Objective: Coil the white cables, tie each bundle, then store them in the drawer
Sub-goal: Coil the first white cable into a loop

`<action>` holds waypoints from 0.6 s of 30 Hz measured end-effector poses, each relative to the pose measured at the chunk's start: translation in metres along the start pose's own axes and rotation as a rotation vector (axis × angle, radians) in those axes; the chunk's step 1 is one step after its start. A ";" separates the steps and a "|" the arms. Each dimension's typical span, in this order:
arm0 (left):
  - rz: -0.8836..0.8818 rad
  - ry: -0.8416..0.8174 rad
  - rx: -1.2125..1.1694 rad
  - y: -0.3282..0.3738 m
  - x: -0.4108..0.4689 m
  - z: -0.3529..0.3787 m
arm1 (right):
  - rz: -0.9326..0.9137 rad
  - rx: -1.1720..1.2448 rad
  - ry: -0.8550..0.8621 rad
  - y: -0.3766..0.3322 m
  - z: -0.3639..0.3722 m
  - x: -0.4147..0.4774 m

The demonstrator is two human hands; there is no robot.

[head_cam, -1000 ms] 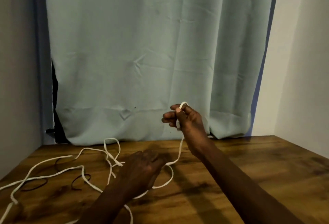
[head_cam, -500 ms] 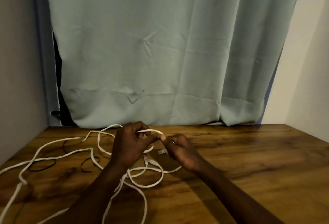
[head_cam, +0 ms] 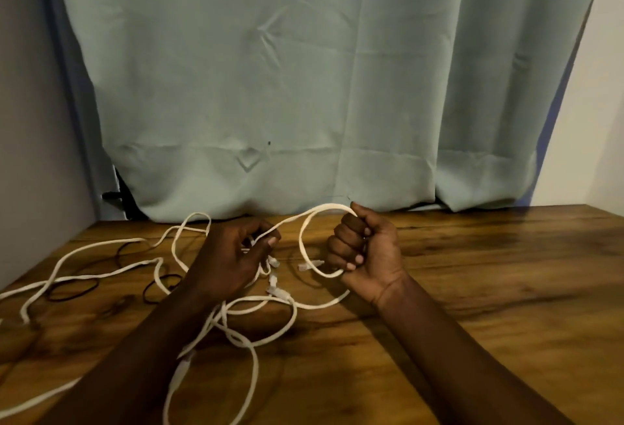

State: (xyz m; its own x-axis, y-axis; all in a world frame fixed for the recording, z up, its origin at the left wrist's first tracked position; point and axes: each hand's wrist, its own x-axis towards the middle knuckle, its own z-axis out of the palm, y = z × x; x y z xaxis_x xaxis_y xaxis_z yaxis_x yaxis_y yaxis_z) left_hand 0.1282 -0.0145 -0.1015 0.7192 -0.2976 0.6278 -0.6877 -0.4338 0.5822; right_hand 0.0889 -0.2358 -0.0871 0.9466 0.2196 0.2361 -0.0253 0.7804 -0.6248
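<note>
Flat white cables point(head_cam: 101, 276) sprawl in loose tangles across the left and middle of the wooden table point(head_cam: 489, 289). My right hand point(head_cam: 364, 252) is fisted around a small loop of white cable point(head_cam: 304, 242) that arcs up and back into the fist. From that loop the cable runs left to my left hand point(head_cam: 236, 255), which pinches it between thumb and fingers. Clear plug ends point(head_cam: 275, 289) lie on the table between and below the two hands. Several thin black elastic bands point(head_cam: 72, 291) rest among the cables at the left.
A pale green curtain point(head_cam: 304, 86) hangs along the table's back edge. A grey wall point(head_cam: 30, 120) closes the left side and a white wall point(head_cam: 597, 120) the right. Bare wood stretches to the right of my right arm. No drawer is in view.
My hands have drawn apart; the right hand now fists a formed loop, and the left hand pinches the strand feeding it. A second ago the right hand held the cable raised above the table.
</note>
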 end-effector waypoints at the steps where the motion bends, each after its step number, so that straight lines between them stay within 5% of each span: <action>1: -0.015 -0.039 -0.002 -0.003 -0.002 0.002 | -0.030 0.029 0.019 -0.002 -0.001 0.000; 11: -0.175 -0.113 -0.292 0.008 -0.001 0.024 | -0.266 0.201 0.189 -0.021 -0.007 -0.002; 18: -0.011 -0.241 -0.015 0.012 -0.006 0.027 | -0.390 0.095 0.303 -0.026 -0.001 -0.010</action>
State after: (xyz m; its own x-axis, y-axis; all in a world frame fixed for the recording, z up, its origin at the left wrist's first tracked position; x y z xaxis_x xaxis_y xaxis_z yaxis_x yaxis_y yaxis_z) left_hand 0.1186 -0.0406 -0.1126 0.7280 -0.4884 0.4811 -0.6801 -0.4262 0.5965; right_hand 0.0804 -0.2587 -0.0735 0.9417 -0.2681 0.2035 0.3337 0.8232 -0.4594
